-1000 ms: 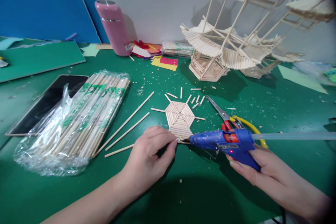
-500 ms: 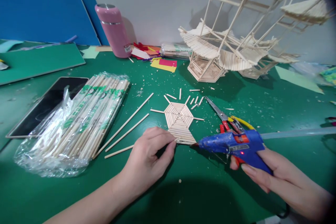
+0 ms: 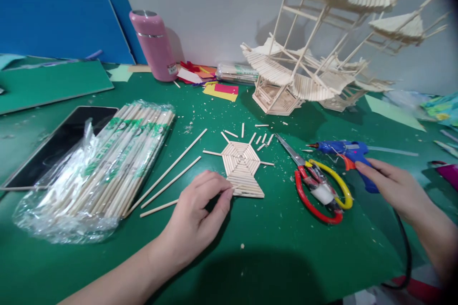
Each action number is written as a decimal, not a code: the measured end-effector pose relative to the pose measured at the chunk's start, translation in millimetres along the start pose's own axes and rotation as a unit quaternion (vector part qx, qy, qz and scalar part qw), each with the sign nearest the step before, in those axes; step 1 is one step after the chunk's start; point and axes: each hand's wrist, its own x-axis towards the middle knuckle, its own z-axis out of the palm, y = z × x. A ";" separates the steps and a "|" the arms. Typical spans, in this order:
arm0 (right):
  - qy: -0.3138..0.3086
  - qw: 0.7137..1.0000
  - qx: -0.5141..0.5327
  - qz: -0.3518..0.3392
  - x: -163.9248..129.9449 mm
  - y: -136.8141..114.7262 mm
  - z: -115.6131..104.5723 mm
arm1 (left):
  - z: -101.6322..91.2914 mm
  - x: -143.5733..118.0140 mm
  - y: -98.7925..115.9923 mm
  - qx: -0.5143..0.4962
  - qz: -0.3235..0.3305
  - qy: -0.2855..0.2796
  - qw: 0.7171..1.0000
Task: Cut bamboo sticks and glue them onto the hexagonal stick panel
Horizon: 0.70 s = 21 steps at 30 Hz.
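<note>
My left hand [image 3: 202,207] pinches thumb and forefinger at the lower left corner of a flat panel of wooden sticks [image 3: 242,164], on the end of a short wooden stick [image 3: 237,186]. The panel has a web-like octagonal part with spokes sticking out and a widening band of sticks below. Over to the right, my right hand [image 3: 391,188] has its fingers around the handle of a blue hot glue gun [image 3: 345,148], its nozzle pointing left. Between the glue gun and the panel lie scissors [image 3: 322,190] with red and yellow handles.
Loose sticks [image 3: 171,182] and a plastic-wrapped bundle of sticks [image 3: 132,162] lie left, beside a dark tablet [image 3: 53,147]. Short cut pieces [image 3: 264,139] lie behind the panel. A pink bottle [image 3: 153,47] and a stick-built pavilion model [image 3: 304,57] stand at the back.
My right hand has carried the glue gun away from the panel's lower edge, to the right and farther back, uncovering the scissors. My left hand stays at the panel's corner.
</note>
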 end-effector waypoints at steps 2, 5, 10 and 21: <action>0.017 0.999 -0.049 -0.014 2.0 0.5 0.8 | -0.3 0.1 0.0 -0.005 -0.019 -0.017 1.000; 0.074 0.994 -0.069 -0.048 -12.5 -26.3 0.6 | 0.1 -0.2 -0.3 -0.013 -0.032 -0.043 0.998; 0.007 0.919 0.158 -0.362 -57.4 -111.5 16.3 | -0.4 -2.5 0.4 -0.003 -0.027 -0.067 0.997; -0.204 0.865 0.341 -0.308 -76.1 -158.0 49.8 | -0.3 0.5 2.4 -0.035 0.000 -0.036 0.999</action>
